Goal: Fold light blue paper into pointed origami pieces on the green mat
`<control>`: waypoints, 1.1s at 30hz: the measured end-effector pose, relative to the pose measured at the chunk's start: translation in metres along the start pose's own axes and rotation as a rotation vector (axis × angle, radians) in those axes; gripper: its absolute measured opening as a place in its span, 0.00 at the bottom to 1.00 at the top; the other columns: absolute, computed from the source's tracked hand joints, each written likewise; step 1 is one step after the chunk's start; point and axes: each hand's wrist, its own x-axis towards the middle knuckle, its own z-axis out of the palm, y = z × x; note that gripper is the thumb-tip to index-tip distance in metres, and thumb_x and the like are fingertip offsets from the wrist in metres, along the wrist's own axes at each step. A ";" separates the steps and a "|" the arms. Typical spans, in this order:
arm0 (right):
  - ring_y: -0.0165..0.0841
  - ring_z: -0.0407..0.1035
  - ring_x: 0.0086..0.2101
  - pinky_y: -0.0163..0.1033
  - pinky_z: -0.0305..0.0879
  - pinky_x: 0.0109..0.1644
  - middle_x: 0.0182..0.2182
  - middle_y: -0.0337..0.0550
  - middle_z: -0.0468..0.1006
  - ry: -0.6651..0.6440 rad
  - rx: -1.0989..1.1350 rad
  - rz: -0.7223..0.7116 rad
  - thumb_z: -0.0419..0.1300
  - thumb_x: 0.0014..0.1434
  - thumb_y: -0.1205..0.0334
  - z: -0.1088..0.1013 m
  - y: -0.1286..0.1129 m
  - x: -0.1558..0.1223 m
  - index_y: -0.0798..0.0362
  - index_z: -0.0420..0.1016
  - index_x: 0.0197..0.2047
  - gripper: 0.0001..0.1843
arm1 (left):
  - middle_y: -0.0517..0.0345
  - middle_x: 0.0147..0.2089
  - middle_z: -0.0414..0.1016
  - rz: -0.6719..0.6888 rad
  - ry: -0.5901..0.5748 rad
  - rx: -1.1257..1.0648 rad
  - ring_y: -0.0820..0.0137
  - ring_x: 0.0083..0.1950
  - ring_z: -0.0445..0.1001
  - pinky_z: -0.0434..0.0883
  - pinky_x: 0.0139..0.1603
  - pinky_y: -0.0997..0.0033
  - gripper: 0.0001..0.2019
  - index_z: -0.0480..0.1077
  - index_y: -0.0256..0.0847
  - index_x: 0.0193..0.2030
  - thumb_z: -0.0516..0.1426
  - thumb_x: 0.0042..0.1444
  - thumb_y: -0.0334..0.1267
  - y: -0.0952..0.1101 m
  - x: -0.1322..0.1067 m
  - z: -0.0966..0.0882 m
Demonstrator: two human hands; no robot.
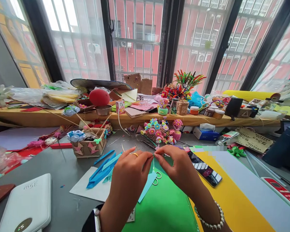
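My left hand and my right hand meet above a green sheet, thumb and forefinger pinched on each. Between their fingertips is a thin pale strand, with a short length hanging down; its kind is too small to make out. Just below lie a light blue paper strip and the handles of small scissors, whose blades I cannot see. Left of my left hand, several blue paper strips rest on white paper, partly hidden by that hand.
A phone lies on yellow paper at right. On the left are a white power bank and a decorated cardboard box. Craft flowers and a tissue box stand behind, below a cluttered ledge.
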 end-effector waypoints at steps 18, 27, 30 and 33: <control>0.33 0.69 0.32 0.36 0.62 0.37 0.29 0.41 0.77 0.008 0.093 0.054 0.54 0.53 0.67 -0.001 -0.001 0.000 0.54 0.72 0.31 0.06 | 0.61 0.23 0.75 -0.028 0.016 -0.011 0.71 0.24 0.71 0.67 0.44 0.63 0.07 0.71 0.40 0.27 0.52 0.51 0.32 0.004 0.000 0.002; 0.33 0.70 0.32 0.34 0.63 0.36 0.28 0.40 0.78 -0.127 0.235 0.150 0.55 0.52 0.62 -0.011 0.005 0.001 0.53 0.74 0.29 0.07 | 0.63 0.29 0.77 -0.201 -0.269 -0.326 0.71 0.31 0.73 0.67 0.30 0.76 0.06 0.72 0.43 0.29 0.54 0.50 0.34 -0.006 0.007 -0.007; 0.33 0.70 0.31 0.34 0.62 0.35 0.27 0.40 0.78 -0.147 0.234 0.177 0.55 0.52 0.60 -0.014 0.006 0.002 0.54 0.74 0.28 0.08 | 0.63 0.29 0.77 -0.204 -0.264 -0.354 0.71 0.31 0.73 0.67 0.30 0.76 0.06 0.72 0.43 0.29 0.54 0.50 0.35 -0.005 0.006 -0.007; 0.32 0.70 0.30 0.33 0.62 0.34 0.27 0.39 0.78 -0.142 0.224 0.171 0.56 0.51 0.62 -0.016 0.005 0.002 0.53 0.74 0.28 0.07 | 0.62 0.29 0.77 -0.201 -0.257 -0.344 0.70 0.31 0.74 0.67 0.30 0.76 0.06 0.73 0.44 0.29 0.54 0.49 0.34 -0.005 0.005 -0.007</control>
